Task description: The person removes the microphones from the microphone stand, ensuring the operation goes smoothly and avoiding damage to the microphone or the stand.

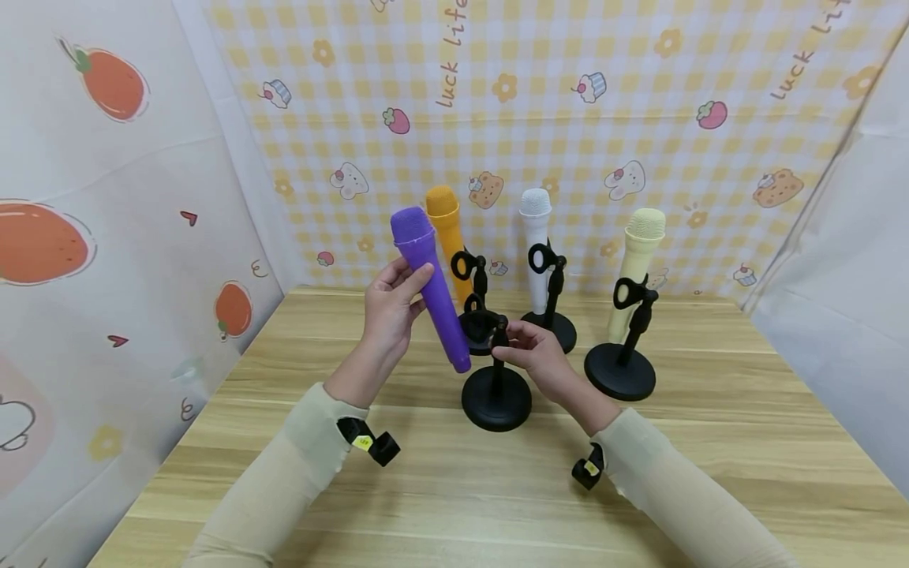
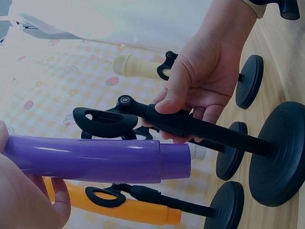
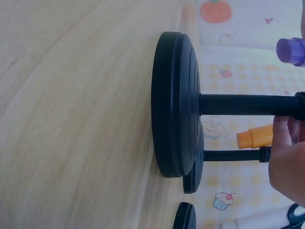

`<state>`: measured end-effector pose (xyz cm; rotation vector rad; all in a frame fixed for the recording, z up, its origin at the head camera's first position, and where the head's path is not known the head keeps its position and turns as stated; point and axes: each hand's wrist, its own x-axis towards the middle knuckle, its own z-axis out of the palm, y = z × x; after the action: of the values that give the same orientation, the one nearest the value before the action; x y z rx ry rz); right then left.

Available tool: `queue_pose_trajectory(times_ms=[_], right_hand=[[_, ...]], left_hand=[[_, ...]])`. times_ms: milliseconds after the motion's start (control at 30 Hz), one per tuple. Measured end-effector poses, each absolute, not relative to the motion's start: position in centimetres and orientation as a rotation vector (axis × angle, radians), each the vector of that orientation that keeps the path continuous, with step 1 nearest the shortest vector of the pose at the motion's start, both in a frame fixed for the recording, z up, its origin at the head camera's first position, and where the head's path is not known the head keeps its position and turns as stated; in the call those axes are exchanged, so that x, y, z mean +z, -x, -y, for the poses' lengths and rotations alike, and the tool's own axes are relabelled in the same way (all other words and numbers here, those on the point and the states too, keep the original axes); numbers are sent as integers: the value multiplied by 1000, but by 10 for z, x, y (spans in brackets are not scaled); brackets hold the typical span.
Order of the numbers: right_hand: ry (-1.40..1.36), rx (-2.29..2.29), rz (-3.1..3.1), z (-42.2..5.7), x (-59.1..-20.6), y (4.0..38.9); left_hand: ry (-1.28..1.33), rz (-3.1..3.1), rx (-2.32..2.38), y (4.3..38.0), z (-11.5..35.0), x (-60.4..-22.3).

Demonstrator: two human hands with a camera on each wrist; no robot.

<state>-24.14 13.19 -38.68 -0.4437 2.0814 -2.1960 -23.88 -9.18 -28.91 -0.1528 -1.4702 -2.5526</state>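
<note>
My left hand [image 1: 392, 304] grips a purple microphone [image 1: 442, 296] below its head, which tilts up to the left. The tail of the purple microphone [image 2: 175, 161] hangs beside the ring clip of the nearest black microphone stand [image 1: 497, 400]. With thumb and fingers, my right hand [image 1: 534, 355] pinches the upper post of this stand, just under the clip. In the left wrist view the clip [image 2: 105, 123] is bare, with the microphone apart from its opening. The round base [image 3: 174, 105] stands flat on the table.
Behind stand an orange microphone [image 1: 446, 217], a white microphone [image 1: 536, 225] and a pale yellow microphone [image 1: 639, 244], each in a black stand. The wooden table [image 1: 454, 497] backs onto a checked cloth [image 1: 426, 150]. A patterned white cloth [image 1: 156, 181] hangs at the left.
</note>
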Motion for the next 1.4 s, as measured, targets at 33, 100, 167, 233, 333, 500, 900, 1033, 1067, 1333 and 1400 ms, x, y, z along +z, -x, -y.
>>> queue_pose_trajectory(times_ms=[33, 100, 167, 233, 333, 500, 900, 1033, 1067, 1333, 1400], right_hand=[[445, -2198, -2080, -132, -387, 241], [449, -2202, -2076, -132, -387, 241], [453, -2205, -2072, -132, -387, 241], [456, -2204, -2068, -132, -387, 241], [457, -2201, -2071, -133, -387, 241], [451, -2187, -2078, -134, -386, 242], [457, -2188, -2062, -134, -386, 242], [459, -2198, -2051, -134, -385, 242], [460, -2201, -2049, -134, -385, 242], [450, -2198, -2046, -134, -385, 242], [451, -2200, -2044, -134, -385, 243]], left_hand=[[149, 1478, -2551, 239, 92, -289], [140, 1493, -2547, 238, 93, -290], [135, 1514, -2539, 238, 94, -291], [137, 1540, -2531, 238, 95, -292], [141, 1584, -2516, 237, 96, -293], [133, 1644, -2484, 236, 100, -297], [32, 1741, -2406, 237, 108, -304], [15, 1749, -2391, 237, 110, -306], [11, 1752, -2387, 236, 111, -306], [-24, 1776, -2357, 235, 115, -310], [-35, 1785, -2354, 234, 115, -311]])
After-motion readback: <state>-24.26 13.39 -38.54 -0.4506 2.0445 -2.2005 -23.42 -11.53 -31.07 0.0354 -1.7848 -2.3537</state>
